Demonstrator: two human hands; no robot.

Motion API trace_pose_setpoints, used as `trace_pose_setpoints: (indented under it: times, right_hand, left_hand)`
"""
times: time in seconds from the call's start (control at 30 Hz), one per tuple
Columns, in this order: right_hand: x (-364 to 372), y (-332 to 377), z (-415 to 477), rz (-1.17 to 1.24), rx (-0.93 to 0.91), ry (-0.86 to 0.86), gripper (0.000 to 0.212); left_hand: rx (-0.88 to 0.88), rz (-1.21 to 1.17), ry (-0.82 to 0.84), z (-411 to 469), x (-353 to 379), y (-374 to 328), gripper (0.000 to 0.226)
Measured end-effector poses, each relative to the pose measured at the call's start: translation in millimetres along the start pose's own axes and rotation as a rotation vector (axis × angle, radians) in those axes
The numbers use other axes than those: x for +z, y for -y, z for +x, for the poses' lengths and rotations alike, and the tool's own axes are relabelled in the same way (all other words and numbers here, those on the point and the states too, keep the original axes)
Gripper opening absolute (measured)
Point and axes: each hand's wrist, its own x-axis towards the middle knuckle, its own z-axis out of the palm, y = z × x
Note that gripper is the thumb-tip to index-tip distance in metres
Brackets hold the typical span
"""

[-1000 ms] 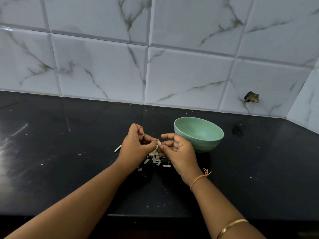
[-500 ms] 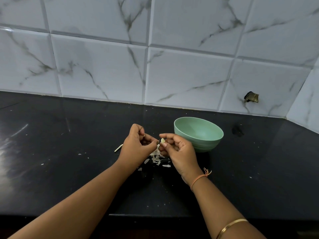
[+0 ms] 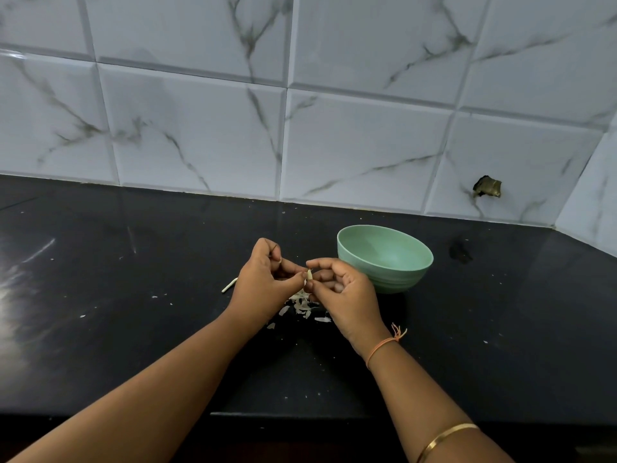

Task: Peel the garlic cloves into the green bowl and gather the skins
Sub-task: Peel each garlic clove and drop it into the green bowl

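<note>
Above the black counter [image 3: 133,329], my left hand [image 3: 265,282] and my right hand [image 3: 344,295] meet fingertip to fingertip. Between them is a small pale garlic clove [image 3: 310,275], pinched by both hands. A heap of white garlic skins [image 3: 305,307] lies on the counter directly under the hands, partly hidden by them. The green bowl [image 3: 387,262] stands just right of my right hand, and the part of its inside that I see holds nothing. A thin pale stem piece [image 3: 229,285] lies left of my left hand.
The marble-tiled wall [image 3: 300,128] rises behind the counter, with a broken hole [image 3: 487,188] in a tile at the right. Tiny skin flecks dot the counter. The counter's front edge [image 3: 300,416] runs below my forearms.
The clove sits slightly higher between my fingertips than a second ago, and my fingers have shifted on it. The bowl and skins have stayed in place.
</note>
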Motion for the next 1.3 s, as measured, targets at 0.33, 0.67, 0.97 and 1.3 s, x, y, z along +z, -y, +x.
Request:
trace_pose_setpoints:
  times: [0.33, 0.67, 0.97, 1.3]
  right_hand:
    - [1.4, 1.6, -1.2, -0.022, -0.002, 0.009, 0.028]
    - [-0.6, 1.6, -0.4, 0.004, -0.001, -0.044, 0.02]
    - [-1.8, 0.1, 0.9, -0.11, -0.062, -0.097, 0.027]
    - [-1.4, -1.3, -0.4, -0.19, -0.11, -0.1, 0.037]
  left_hand:
    - [-0.012, 0.06, -0.013, 0.4, 1.7, 0.1, 0.039]
    - [0.021, 0.09, -0.034, -0.8, 1.7, -0.1, 0.036]
    - [0.062, 0.111, 0.008, -3.1, 2.6, -1.7, 0.039]
    - [0.076, 0.174, -0.013, -4.3, 3.7, -3.8, 0.038]
